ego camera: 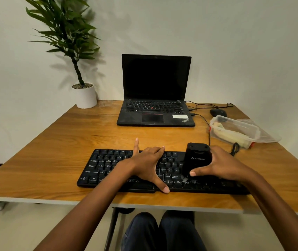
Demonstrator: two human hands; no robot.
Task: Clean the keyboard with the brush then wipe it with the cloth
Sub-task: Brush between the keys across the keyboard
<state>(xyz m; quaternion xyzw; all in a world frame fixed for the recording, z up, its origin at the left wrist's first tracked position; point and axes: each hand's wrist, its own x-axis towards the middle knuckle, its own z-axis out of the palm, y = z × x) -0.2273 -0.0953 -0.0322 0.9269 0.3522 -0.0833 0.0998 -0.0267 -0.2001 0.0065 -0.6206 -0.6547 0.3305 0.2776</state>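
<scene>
While left hand [147, 163] lies flat on keyboard [108, 165] middle, fingers straight and spread, right hand [224, 163] grips black brush [197, 158] upright, bristles on right-side keys; keyboard near front edge of table [72, 134].

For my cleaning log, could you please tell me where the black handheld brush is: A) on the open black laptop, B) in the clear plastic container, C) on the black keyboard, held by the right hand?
C: the right hand grips the black handheld brush, its lower end on the right part of the black keyboard.
</scene>
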